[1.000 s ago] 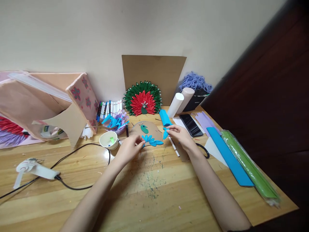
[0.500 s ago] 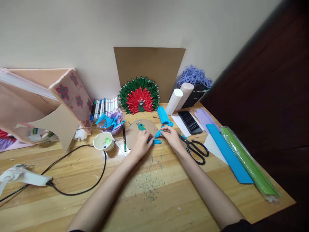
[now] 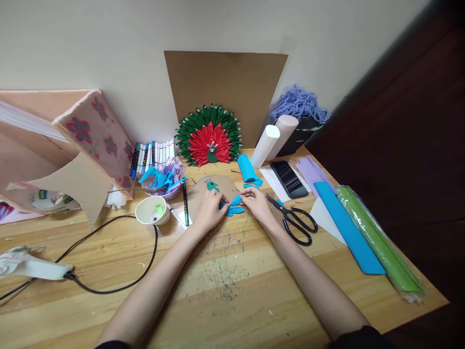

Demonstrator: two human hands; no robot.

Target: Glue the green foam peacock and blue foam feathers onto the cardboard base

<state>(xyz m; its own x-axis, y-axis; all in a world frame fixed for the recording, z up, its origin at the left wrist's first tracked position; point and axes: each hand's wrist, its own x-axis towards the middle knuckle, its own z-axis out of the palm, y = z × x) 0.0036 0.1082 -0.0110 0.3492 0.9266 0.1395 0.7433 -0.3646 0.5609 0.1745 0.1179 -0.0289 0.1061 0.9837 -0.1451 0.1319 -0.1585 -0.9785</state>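
Note:
Pleated blue paper petals (image 3: pixel 235 210) fan out between my two hands, above the near part of a rounded cardboard piece (image 3: pixel 228 184). My left hand (image 3: pixel 209 212) lies over that cardboard, its fingers closed on the inner ends of the petals. With thumb and fingertips, my right hand (image 3: pixel 257 204) pinches the outer tip of the upper petal. A green paper bird head (image 3: pixel 211 184) with a small crown shows on the cardboard just beyond my left hand. Black-handled scissors (image 3: pixel 285 211) lie right of my right hand. My left fingers partly hide the petals' inner ends.
A green and red paper peacock (image 3: pixel 209 118) leans on a brown board (image 3: pixel 225 72). Left are a paper cup (image 3: pixel 151 217), a bowl of paper scraps (image 3: pixel 165 180) and a corded glue gun (image 3: pixel 39 266). A phone (image 3: pixel 289 179) and blue paper (image 3: pixel 350 228) lie right.
The petal in my right hand has come down and left, closing the gap to the other petals by my left hand. The camera view has shifted slightly.

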